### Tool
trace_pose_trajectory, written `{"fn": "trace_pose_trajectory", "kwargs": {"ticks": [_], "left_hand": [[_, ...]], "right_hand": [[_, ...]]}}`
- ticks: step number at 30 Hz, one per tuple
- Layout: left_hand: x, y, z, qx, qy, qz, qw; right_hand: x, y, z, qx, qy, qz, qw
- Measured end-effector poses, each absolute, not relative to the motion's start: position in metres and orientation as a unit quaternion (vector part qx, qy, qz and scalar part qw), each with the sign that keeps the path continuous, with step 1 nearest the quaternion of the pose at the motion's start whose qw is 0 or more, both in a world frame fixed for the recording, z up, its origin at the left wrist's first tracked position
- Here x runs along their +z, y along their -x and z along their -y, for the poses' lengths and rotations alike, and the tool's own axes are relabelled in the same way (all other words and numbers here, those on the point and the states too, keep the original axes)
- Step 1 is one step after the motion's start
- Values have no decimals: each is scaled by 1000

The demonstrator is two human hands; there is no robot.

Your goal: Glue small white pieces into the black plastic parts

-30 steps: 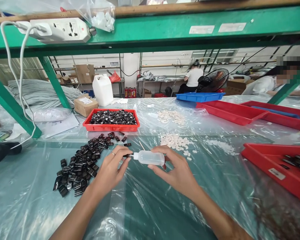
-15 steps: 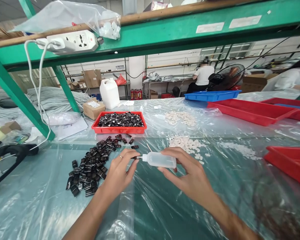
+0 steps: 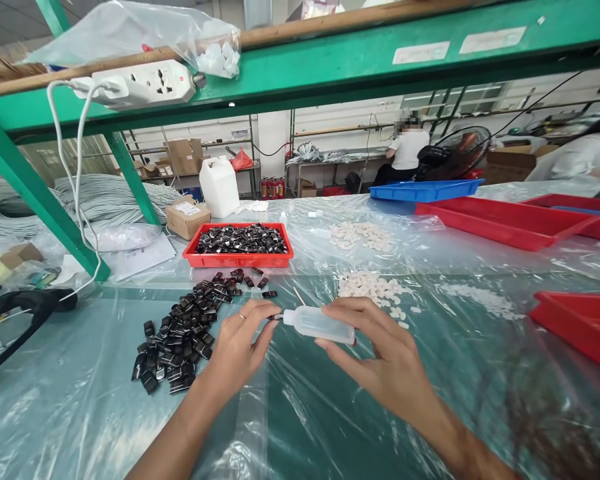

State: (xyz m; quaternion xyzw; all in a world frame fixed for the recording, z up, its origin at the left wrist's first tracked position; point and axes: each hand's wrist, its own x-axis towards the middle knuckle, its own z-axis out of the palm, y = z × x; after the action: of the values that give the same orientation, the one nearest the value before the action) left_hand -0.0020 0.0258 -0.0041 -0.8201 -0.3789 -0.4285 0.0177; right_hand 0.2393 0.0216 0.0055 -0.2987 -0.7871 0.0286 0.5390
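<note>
head | right hand [image 3: 380, 353] grips squeeze bottle [image 3: 320, 325] | left hand [image 3: 240, 347] pinches black piece [image 3: 275, 317] at nozzle

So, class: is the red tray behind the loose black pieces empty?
No, the red tray is filled with black parts, much like the loose black pieces lying in front of it.

Loose pile of clips [image 3: 183, 330] on table [image 3: 80, 413], left of both hands. Tray [image 3: 238, 257] w/ more clips behind pile. Jug [image 3: 219, 187] & box [image 3: 187, 217] behind tray. 2 pellet heaps [image 3: 375, 288] right of tray.
</note>
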Motion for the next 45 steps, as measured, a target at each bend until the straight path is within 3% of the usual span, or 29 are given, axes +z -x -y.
{"fn": "trace_pose_trajectory", "kwargs": {"ticks": [19,36,45], "left_hand": [[-6,2,-27,-429,828,360,20],[-4,1,-27,-420,830,366,29],[-3,1,-25,-420,827,374,15]], "right_hand": [[9,-242,-20,9,278,798,534],[6,-240,-14,-113,265,795,534],[5,-240,-14,-49,289,794,533]]}}
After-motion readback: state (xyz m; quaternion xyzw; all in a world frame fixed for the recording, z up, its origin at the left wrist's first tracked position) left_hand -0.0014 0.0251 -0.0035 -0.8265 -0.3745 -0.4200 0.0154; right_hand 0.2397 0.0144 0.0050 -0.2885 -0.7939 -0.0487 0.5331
